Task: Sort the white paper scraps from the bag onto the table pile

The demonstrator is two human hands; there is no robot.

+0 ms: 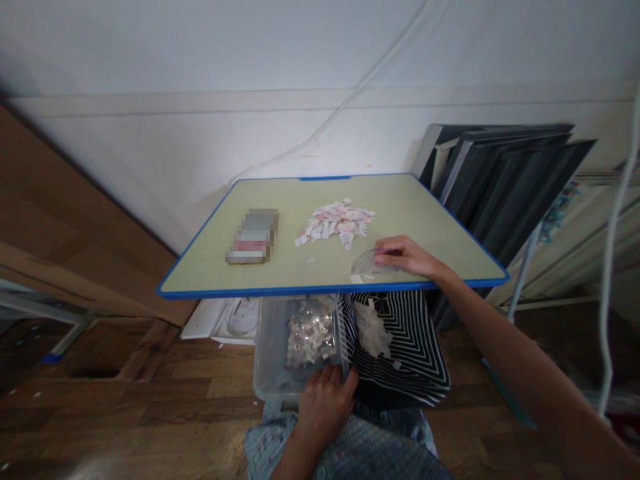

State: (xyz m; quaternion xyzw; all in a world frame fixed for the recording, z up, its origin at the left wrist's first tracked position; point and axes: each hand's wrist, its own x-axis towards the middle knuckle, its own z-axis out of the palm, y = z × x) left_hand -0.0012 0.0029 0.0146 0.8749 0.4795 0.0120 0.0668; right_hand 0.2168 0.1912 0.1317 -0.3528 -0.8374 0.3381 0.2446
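Observation:
My right hand (405, 257) is on the folding table, its fingers closed on a clear, curved plastic piece that looks like a protractor (361, 265). Two or three white paper bits (356, 279) lie by it at the table's front edge. Beyond them is a pile of small white and pink paper scraps (336, 221). Below the table, my left hand (327, 400) has its fingers curled over the near corner of a clear plastic bin (270, 363). Inside that bin is a shiny clear bag of paper scraps (311, 333).
A black-and-white striped bag (417, 340) with pale scraps (374, 330) in it stands right of the bin. On the table's left lies a blurred-out phone-shaped thing (253, 235). The blue-edged table (425, 207) stands by a wall; dark flat panels (505, 167) lean at right.

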